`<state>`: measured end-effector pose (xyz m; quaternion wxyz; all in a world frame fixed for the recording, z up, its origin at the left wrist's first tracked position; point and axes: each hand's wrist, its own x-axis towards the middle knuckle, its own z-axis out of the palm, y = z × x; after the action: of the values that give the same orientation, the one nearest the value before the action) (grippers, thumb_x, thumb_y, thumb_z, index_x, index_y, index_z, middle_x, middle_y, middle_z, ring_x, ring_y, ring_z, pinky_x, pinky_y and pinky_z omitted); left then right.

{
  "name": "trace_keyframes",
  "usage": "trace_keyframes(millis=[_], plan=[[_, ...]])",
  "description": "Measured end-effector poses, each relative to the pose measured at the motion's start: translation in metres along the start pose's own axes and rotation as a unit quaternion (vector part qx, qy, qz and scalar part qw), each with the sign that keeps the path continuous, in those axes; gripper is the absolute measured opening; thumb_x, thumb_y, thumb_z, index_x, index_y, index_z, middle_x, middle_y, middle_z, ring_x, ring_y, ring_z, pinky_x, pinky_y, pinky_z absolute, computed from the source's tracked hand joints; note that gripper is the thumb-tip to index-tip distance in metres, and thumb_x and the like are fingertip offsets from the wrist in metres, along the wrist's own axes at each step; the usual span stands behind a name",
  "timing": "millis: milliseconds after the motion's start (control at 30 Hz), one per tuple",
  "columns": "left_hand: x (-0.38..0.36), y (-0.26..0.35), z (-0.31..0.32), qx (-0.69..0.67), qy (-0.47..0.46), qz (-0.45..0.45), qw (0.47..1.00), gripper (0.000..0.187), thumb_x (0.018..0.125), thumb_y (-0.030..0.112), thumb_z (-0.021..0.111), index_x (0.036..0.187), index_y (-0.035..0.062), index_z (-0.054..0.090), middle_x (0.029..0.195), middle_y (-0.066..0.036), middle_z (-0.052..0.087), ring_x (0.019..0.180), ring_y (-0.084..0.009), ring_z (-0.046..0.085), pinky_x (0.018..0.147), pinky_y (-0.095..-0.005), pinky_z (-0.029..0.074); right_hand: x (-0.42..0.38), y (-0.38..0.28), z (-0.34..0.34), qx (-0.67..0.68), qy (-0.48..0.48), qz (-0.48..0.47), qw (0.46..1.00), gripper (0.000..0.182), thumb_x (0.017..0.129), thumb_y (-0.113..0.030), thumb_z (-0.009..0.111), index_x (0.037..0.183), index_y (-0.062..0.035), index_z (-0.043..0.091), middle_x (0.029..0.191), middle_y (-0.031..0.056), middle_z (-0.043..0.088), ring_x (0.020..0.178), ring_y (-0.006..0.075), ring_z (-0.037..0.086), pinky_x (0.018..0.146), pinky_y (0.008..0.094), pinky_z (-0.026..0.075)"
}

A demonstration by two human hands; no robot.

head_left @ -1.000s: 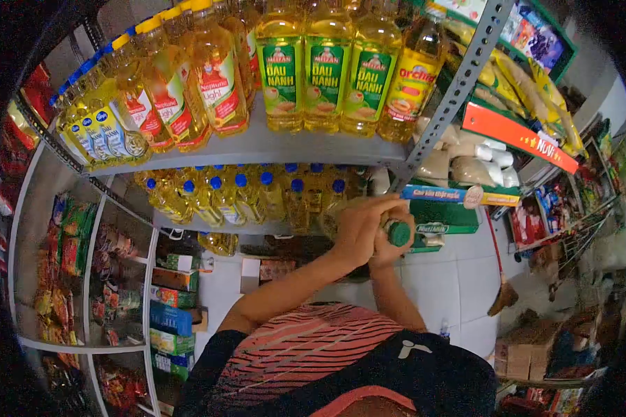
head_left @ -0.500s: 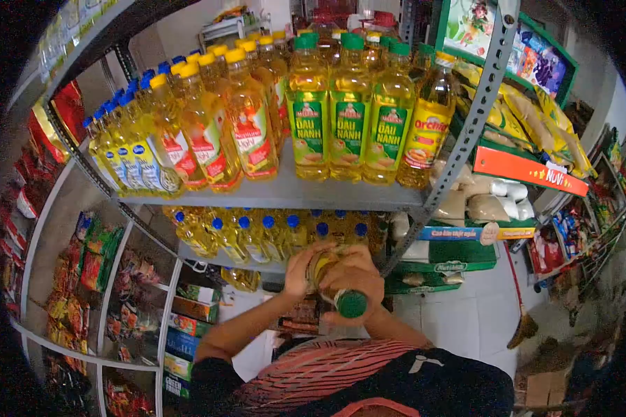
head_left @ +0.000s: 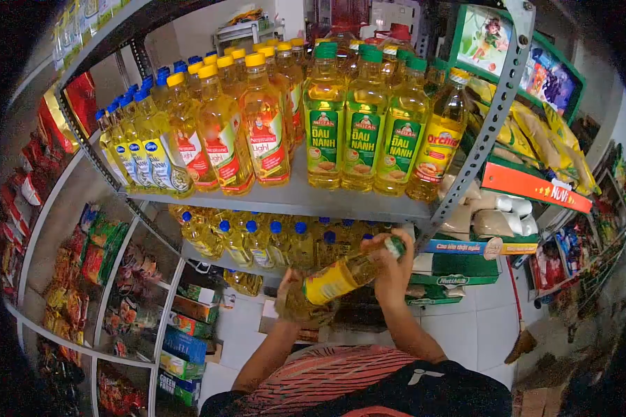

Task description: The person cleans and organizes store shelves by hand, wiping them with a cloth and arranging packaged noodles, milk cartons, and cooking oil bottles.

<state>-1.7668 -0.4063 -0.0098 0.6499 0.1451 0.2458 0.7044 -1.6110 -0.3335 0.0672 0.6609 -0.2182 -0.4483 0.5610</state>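
I hold a bottle of cooking oil (head_left: 334,279) tilted in front of the shelf rack, its yellow label facing up and its green cap at the upper right. My right hand (head_left: 394,267) is wrapped round the neck, just below the cap. At the base end, my left hand (head_left: 289,286) grips the bottle; its fingers are partly blurred. Under that end shows a brownish patch, perhaps a cloth, too blurred to be sure. Nearest behind the hands are blue-capped oil bottles (head_left: 259,247) on the lower shelf.
On the upper metal shelf (head_left: 285,199) stand Neptune Light bottles (head_left: 264,132), green-capped soybean oil bottles (head_left: 364,128) and one Orchid bottle (head_left: 438,149). A slotted upright (head_left: 485,121) rises at the right. Packaged goods (head_left: 104,250) fill the left rack; a broom (head_left: 522,340) is at the right.
The bottle has turned from cap toward me to lying slantwise, cap up and right. My right hand has moved right to its neck; my left has moved to its base.
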Motion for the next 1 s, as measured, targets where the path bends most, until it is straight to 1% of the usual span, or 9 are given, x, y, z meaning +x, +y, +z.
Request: trace_keyframes(millis=[33, 133, 200, 433, 633, 733, 833, 900, 1000], plan=[[0.004, 0.001, -0.002, -0.139, -0.117, -0.016, 0.983, 0.039, 0.087, 0.038, 0.035, 0.095, 0.0051, 0.054, 0.108, -0.018, 0.051, 0.101, -0.0302, 0.049, 0.084, -0.0434, 0.041, 0.003, -0.003, -0.002, 0.0, 0.0, -0.003, 1.0, 0.027, 0.077, -0.009, 0.051, 0.101, -0.0083, 0.041, 0.082, 0.0102, 0.049, 0.076, 0.0237, 0.055, 0.071, 0.0351, 0.045], [0.027, -0.025, -0.049, -0.1, -0.081, -0.048, 0.991, 0.038, 0.086, 0.039, 0.036, 0.092, 0.005, 0.054, 0.103, -0.017, 0.051, 0.095, -0.0284, 0.049, 0.082, -0.0426, 0.041, 0.001, -0.012, -0.008, 0.152, 0.08, 0.046, 0.984, 0.027, 0.073, -0.006, 0.053, 0.098, -0.0081, 0.042, 0.077, 0.0087, 0.046, 0.074, 0.0234, 0.052, 0.071, 0.0349, 0.043], [0.033, -0.039, -0.054, -0.035, -0.051, -0.08, 0.995, 0.038, 0.085, 0.04, 0.038, 0.088, 0.0049, 0.053, 0.098, -0.015, 0.051, 0.09, -0.0267, 0.049, 0.079, -0.0418, 0.04, -0.003, -0.016, -0.01, 0.162, 0.073, -0.066, 0.982, 0.026, 0.071, -0.005, 0.054, 0.094, -0.0079, 0.042, 0.076, 0.0083, 0.046, 0.07, 0.0229, 0.05, 0.067, 0.0351, 0.043], [0.054, -0.084, -0.071, 0.144, 0.015, -0.109, 0.984, 0.04, 0.083, 0.043, 0.044, 0.076, 0.0046, 0.052, 0.079, -0.01, 0.051, 0.073, -0.0207, 0.048, 0.069, -0.039, 0.04, 0.009, -0.026, -0.023, 0.223, -0.152, -0.096, 0.958, 0.022, 0.072, -0.01, 0.055, 0.087, -0.0094, 0.04, 0.064, 0.0081, 0.043, 0.06, 0.0222, 0.048, 0.062, 0.0386, 0.043], [0.056, -0.06, -0.087, 0.48, 0.156, 0.041, 0.862, 0.044, 0.08, 0.046, 0.049, 0.065, 0.0043, 0.05, 0.062, -0.005, 0.05, 0.057, -0.0155, 0.048, 0.061, -0.0366, 0.04, 0.01, -0.025, -0.036, 0.19, -0.144, -0.05, 0.97, 0.022, 0.069, -0.008, 0.057, 0.085, -0.0059, 0.042, 0.064, 0.0096, 0.045, 0.057, 0.0223, 0.049, 0.058, 0.0366, 0.045], [0.056, -0.024, -0.017, 0.4, 0.196, 0.127, 0.886, 0.046, 0.082, 0.044, 0.048, 0.06, 0.0029, 0.048, 0.055, -0.003, 0.046, 0.052, -0.013, 0.042, 0.055, -0.034, 0.036, -0.006, -0.02, -0.031, 0.136, -0.116, -0.027, 0.984, 0.022, 0.067, -0.006, 0.058, 0.085, -0.0014, 0.045, 0.07, 0.0103, 0.048, 0.061, 0.0212, 0.051, 0.055, 0.0362, 0.045], [0.077, -0.038, 0.032, 0.447, 0.154, 0.458, 0.753, 0.047, 0.085, 0.038, 0.046, 0.055, 0.0017, 0.04, 0.051, -0.001, 0.033, 0.051, -0.0105, 0.032, 0.05, -0.0286, 0.029, -0.009, 0.003, -0.029, -0.035, -0.054, -0.07, 0.995, 0.022, 0.065, -0.004, 0.064, 0.082, -0.0038, 0.05, 0.077, 0.0055, 0.05, 0.069, 0.0143, 0.05, 0.064, 0.0275, 0.041], [0.064, -0.025, 0.08, 0.465, 0.056, 0.282, 0.837, 0.044, 0.087, 0.033, 0.044, 0.057, 0.0012, 0.037, 0.052, -0.001, 0.027, 0.052, -0.0098, 0.026, 0.048, -0.0283, 0.025, -0.01, 0.006, -0.023, -0.088, -0.026, -0.073, 0.993, 0.022, 0.065, -0.004, 0.065, 0.082, -0.0044, 0.051, 0.077, 0.0045, 0.05, 0.07, 0.0133, 0.049, 0.066, 0.0256, 0.04], [0.055, -0.028, 0.118, 0.428, 0.031, 0.286, 0.857, 0.044, 0.087, 0.034, 0.044, 0.058, 0.0021, 0.036, 0.053, 0.001, 0.025, 0.053, -0.0089, 0.024, 0.047, -0.0288, 0.022, -0.006, 0.003, -0.023, -0.182, 0.006, -0.102, 0.978, 0.022, 0.065, -0.005, 0.066, 0.082, -0.0046, 0.052, 0.078, 0.0035, 0.051, 0.071, 0.0125, 0.049, 0.067, 0.0239, 0.039]])
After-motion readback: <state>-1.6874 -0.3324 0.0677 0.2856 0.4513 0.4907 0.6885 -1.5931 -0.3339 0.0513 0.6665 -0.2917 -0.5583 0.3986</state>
